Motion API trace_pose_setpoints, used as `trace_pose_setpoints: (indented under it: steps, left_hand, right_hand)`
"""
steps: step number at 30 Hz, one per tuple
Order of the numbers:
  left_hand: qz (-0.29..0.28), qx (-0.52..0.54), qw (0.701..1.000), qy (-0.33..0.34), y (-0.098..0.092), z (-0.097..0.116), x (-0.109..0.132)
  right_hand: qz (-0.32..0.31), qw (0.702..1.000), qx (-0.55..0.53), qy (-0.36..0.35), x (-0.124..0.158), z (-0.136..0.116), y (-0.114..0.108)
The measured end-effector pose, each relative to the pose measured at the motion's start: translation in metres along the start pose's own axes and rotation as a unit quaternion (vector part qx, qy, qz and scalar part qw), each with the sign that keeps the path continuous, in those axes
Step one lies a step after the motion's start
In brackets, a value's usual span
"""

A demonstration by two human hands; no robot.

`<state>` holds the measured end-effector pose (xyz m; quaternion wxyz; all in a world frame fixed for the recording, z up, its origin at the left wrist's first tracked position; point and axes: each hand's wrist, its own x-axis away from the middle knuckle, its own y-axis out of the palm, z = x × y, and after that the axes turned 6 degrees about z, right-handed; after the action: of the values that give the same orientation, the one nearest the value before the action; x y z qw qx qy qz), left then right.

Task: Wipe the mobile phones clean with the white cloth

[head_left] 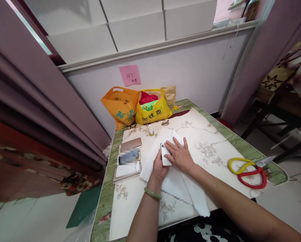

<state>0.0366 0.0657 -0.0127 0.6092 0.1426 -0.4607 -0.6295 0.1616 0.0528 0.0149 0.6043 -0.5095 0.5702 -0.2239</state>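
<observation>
A white phone (166,159) lies back side up over a white cloth (174,183) on the table. My left hand (160,164) grips the phone along its left edge, thumb pointing up beside it. My right hand (180,155) rests across the phone's right side with its fingers stretched and apart, partly on the cloth. The hand hides part of the phone. The cloth is spread out with a scalloped edge and one fold under my right forearm. To the left, several phones are laid close together, among them a white phone (126,170) and a rose-gold phone (131,144).
Scissors (251,171) with yellow and red handles lie at the table's right. An orange bag (122,107), a yellow bag (153,112) and a brown paper bag (169,95) stand at the back against the wall. A small white bottle (151,131) is in front of them.
</observation>
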Motion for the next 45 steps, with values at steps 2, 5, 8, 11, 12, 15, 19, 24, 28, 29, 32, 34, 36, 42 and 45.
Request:
trace_pose_setpoints:
  steps: [2, 5, 8, 11, 12, 15, 19, 24, 28, 29, 32, 34, 36, 42, 45]
  left_hand:
    - [0.006, 0.000, 1.000, 0.003, 0.000, -0.001, -0.001]
    - [0.026, -0.005, 1.000, -0.011, -0.001, -0.001, -0.002]
    - [0.031, -0.006, 0.999, -0.034, 0.000, 0.000, -0.002]
    - [0.029, -0.010, 0.999, -0.040, 0.003, 0.001, -0.002]
    - [0.029, -0.012, 0.999, -0.040, 0.003, 0.002, -0.001]
    - [0.033, -0.007, 0.999, -0.028, 0.004, 0.004, 0.000]
    - [0.044, -0.005, 0.997, -0.058, 0.001, 0.005, 0.003]
    - [0.082, -0.019, 0.996, -0.017, 0.002, 0.006, 0.005]
    - [0.056, 0.004, 0.998, -0.008, 0.003, 0.005, 0.003]
    - [0.049, 0.010, 0.999, -0.011, 0.003, 0.005, 0.002]
    - [0.034, 0.016, 0.999, -0.033, 0.001, 0.005, 0.000]
    - [0.030, 0.012, 0.999, -0.033, -0.001, 0.005, 0.000]
    - [0.015, 0.004, 1.000, -0.009, -0.001, 0.005, 0.001]
    - [-0.027, -0.026, 0.999, 0.015, -0.003, 0.005, 0.007]
    - [0.010, -0.024, 1.000, 0.008, -0.004, 0.003, 0.006]
  right_hand:
    - [-0.004, 1.000, -0.001, -0.001, 0.002, -0.003, 0.001]
    - [-0.011, 0.999, -0.011, -0.029, 0.025, -0.009, -0.002]
    - [-0.018, 0.997, -0.024, -0.067, 0.056, -0.014, -0.008]
    - [-0.019, 0.996, -0.024, -0.081, 0.074, -0.015, -0.016]
    - [-0.018, 0.996, -0.023, -0.083, 0.076, -0.015, -0.017]
    - [-0.018, 0.995, -0.026, -0.096, 0.072, -0.016, -0.018]
    - [-0.019, 0.995, -0.031, -0.097, 0.051, -0.019, -0.010]
    - [-0.017, 0.999, -0.018, -0.030, 0.020, -0.011, 0.001]
    - [-0.018, 0.999, -0.031, -0.028, 0.028, -0.006, -0.003]
    - [-0.018, 0.999, -0.033, -0.036, 0.035, -0.007, -0.005]
    - [-0.022, 0.997, -0.035, -0.070, 0.060, -0.012, -0.012]
    - [-0.023, 0.994, -0.036, -0.097, 0.071, -0.015, -0.016]
    - [-0.018, 0.992, -0.035, -0.119, 0.075, -0.017, -0.018]
    - [0.023, 0.989, -0.029, -0.143, 0.061, -0.016, -0.020]
    - [0.046, 0.988, -0.029, -0.143, 0.050, -0.012, -0.017]
